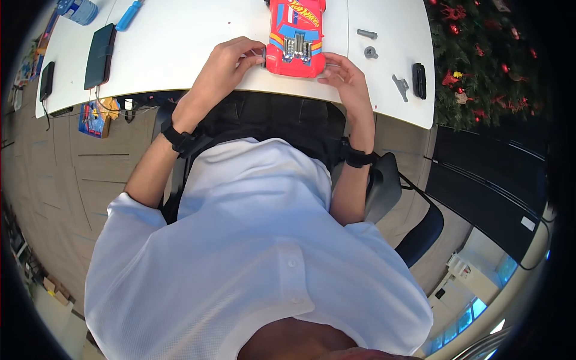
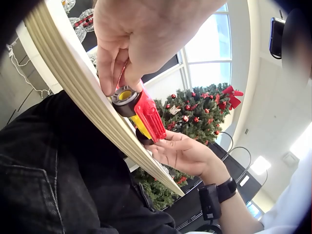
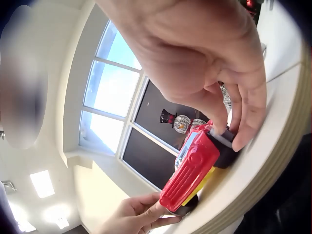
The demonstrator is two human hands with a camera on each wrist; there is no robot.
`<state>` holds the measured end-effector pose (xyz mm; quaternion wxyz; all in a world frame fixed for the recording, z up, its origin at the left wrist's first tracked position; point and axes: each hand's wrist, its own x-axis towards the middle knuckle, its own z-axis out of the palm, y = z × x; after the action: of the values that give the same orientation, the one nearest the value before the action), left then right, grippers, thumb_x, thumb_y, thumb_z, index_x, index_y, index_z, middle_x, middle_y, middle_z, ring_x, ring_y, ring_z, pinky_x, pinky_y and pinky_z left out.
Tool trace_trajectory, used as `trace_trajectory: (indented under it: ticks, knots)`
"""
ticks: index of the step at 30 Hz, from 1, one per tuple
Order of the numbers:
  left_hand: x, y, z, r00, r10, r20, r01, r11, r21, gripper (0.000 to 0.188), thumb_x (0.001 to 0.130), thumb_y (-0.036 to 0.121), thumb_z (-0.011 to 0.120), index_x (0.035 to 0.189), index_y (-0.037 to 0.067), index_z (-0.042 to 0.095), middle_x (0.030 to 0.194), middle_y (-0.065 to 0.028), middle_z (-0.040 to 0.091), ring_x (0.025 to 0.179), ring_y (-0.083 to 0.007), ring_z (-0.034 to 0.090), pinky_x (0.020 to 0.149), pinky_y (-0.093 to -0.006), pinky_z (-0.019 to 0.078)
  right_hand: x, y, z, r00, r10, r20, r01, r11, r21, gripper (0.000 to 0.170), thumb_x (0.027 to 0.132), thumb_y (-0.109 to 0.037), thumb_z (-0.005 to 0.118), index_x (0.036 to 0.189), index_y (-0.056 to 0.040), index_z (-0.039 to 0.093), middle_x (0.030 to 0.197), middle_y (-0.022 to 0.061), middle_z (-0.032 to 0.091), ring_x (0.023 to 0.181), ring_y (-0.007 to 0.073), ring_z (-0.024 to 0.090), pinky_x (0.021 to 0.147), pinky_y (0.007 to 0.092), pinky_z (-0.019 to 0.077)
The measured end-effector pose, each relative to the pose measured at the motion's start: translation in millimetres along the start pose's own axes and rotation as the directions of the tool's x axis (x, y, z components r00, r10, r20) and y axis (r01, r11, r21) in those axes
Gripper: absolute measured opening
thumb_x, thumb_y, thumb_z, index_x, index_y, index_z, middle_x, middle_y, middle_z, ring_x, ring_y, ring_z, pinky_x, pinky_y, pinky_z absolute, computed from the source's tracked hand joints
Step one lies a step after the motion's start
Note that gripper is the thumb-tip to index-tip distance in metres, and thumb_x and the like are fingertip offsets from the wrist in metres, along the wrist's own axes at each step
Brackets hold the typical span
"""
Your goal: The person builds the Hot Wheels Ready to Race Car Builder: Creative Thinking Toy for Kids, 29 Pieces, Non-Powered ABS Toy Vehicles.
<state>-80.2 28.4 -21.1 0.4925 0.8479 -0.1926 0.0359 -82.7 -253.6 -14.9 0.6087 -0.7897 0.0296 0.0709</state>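
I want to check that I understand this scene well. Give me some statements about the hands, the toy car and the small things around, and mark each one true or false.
1. The left hand touches a wheel of the red toy car. True.
2. The blue-handled tool lies right of the car. False: the blue-handled tool lies to its left.
3. The grey bolt lies right of the car. True.
4. The right hand holds the black case. False: the right hand is at the car; the black case lies on the table.
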Motion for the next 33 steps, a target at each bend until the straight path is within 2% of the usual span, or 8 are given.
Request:
trace_trajectory:
  ticks: [4,14,16,20,22,26,28,33]
  knots:
    - [1.4,-4.1,4.7,0.997,0.055,-0.054,-0.051,0.996,0.075,0.023,0.095,0.005,0.064,0.115,-0.004,0.067,0.103,-0.0167,0.072,0.092,-0.0294,0.072,0.080,-0.0369,0.0572,-0.3,-1.3,4.9,0.999,0.047,-0.004,-0.047,0.996,0.079,0.034,0.088,0.012,0.065,0.121,0.0045,0.063,0.106,0.0111,0.070,0.094,0.0165,0.068,0.087,0.0298,0.0591]
    - [2.7,0.3,4.5,0.995,0.068,-0.070,-0.064,0.996,0.060,0.020,0.093,0.006,0.066,0.110,-0.006,0.069,0.100,-0.0201,0.071,0.088,-0.0362,0.070,0.077,-0.0406,0.0552,4.3,8.8,-2.4,0.999,0.034,0.006,-0.034,0.992,0.120,0.015,0.090,0.003,0.069,0.105,0.0065,0.067,0.092,0.0097,0.071,0.081,0.0138,0.070,0.076,0.0268,0.0593]
    - [2.8,-1.3,3.7,0.993,0.061,-0.103,-0.053,0.995,0.083,0.020,0.093,0.007,0.067,0.110,-0.005,0.069,0.100,-0.0191,0.071,0.087,-0.0343,0.070,0.075,-0.0391,0.0557,9.1,4.8,-9.6,0.981,0.186,0.052,-0.172,0.964,-0.201,0.010,0.094,-0.003,0.067,0.099,0.0057,0.068,0.085,0.0087,0.069,0.071,0.0118,0.068,0.068,0.0263,0.0581]
    - [0.6,-1.1,1.1,0.998,-0.002,-0.055,0.005,0.998,0.055,0.023,0.096,0.008,0.064,0.117,-0.003,0.067,0.102,-0.0158,0.072,0.090,-0.0290,0.071,0.078,-0.0371,0.0570,8.2,7.8,-4.5,0.988,0.138,0.061,-0.124,0.972,-0.200,0.012,0.098,-0.005,0.063,0.101,0.0052,0.067,0.085,0.0087,0.068,0.067,0.0097,0.067,0.064,0.0261,0.0569]
    - [1.4,0.8,0.0,0.997,-0.040,-0.060,0.042,0.999,0.021,0.024,0.096,0.008,0.065,0.118,-0.003,0.067,0.104,-0.0154,0.073,0.090,-0.0281,0.072,0.079,-0.0368,0.0582,4.1,5.0,4.0,0.992,0.038,-0.122,-0.053,0.991,-0.125,0.013,0.096,0.002,0.060,0.107,0.0053,0.065,0.088,0.0090,0.069,0.073,0.0105,0.068,0.068,0.0264,0.0583]
    - [1.7,-2.3,1.5,0.999,-0.017,-0.045,0.019,0.998,0.052,0.025,0.096,0.008,0.065,0.119,-0.002,0.067,0.106,-0.0157,0.073,0.091,-0.0275,0.072,0.078,-0.0368,0.0590,4.7,4.3,11.7,0.984,-0.074,-0.161,0.079,0.997,0.020,0.021,0.092,0.010,0.059,0.112,0.0045,0.063,0.091,0.0099,0.069,0.080,0.0131,0.070,0.073,0.0271,0.0599]
    - [1.6,-4.1,3.0,0.998,-0.013,-0.056,0.017,0.997,0.072,0.026,0.096,0.008,0.065,0.119,-0.001,0.067,0.106,-0.0157,0.073,0.091,-0.0273,0.072,0.078,-0.0369,0.0589,6.0,4.2,9.8,0.999,-0.002,-0.033,0.003,0.999,0.048,0.028,0.089,0.014,0.060,0.115,0.0041,0.063,0.094,0.0115,0.069,0.087,0.0156,0.070,0.078,0.0277,0.0607]
    - [0.5,-3.4,2.4,0.998,-0.009,-0.069,0.012,0.999,0.038,0.026,0.094,0.006,0.066,0.119,0.000,0.067,0.106,-0.0153,0.073,0.090,-0.0280,0.072,0.078,-0.0373,0.0584,1.0,-7.8,7.4,0.995,0.100,-0.024,-0.098,0.991,0.093,0.028,0.088,0.013,0.063,0.115,0.0044,0.064,0.095,0.0122,0.071,0.084,0.0164,0.071,0.079,0.0269,0.0588]
